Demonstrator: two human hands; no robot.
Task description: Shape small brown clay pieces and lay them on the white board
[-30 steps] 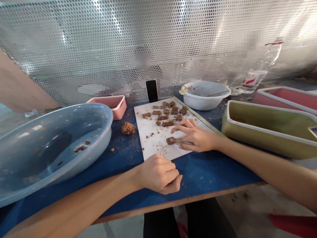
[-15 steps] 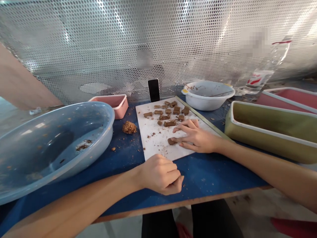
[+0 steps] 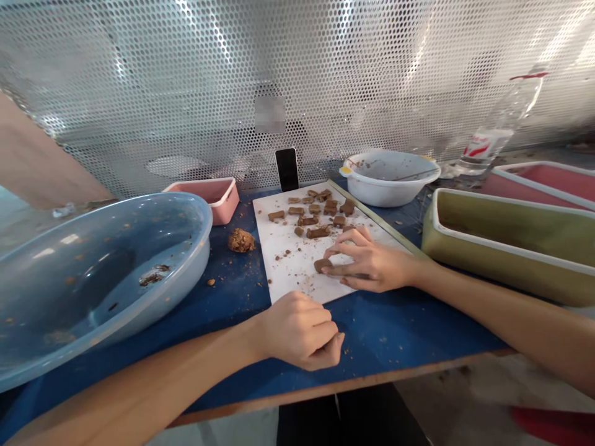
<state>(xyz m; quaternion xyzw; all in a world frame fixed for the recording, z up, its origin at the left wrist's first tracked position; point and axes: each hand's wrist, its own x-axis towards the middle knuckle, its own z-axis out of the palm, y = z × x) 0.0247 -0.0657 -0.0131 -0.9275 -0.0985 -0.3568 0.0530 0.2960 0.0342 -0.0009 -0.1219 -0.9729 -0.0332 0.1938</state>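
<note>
My right hand (image 3: 369, 263) reaches over a white board (image 3: 292, 288). Its bent fingers and thumb close about a small lump of brown clay (image 3: 321, 266) lying near the board's front part. Just behind that hand, several shaped brown clay pieces (image 3: 318, 231) are spread over the far half of the board, some of them bone-like. Closed in a fist, my left hand (image 3: 304, 331) rests at the board's near edge; whatever it may hold is hidden inside the fingers. A rough brown clay lump (image 3: 241, 240) sits left of the board on the blue table.
A big blue basin (image 3: 186, 272) fills the left side, with a pink box (image 3: 225, 210) behind it. A phone (image 3: 287, 169) leans on the perforated metal wall. At right stand a white basin (image 3: 390, 192), a green planter (image 3: 502, 248), a pink planter (image 3: 499, 186) and a bottle (image 3: 493, 133).
My right fingers have shifted slightly and curled closer around the small clay lump, which looks a bit turned. My left fist stays where it was. The view has moved a little.
</note>
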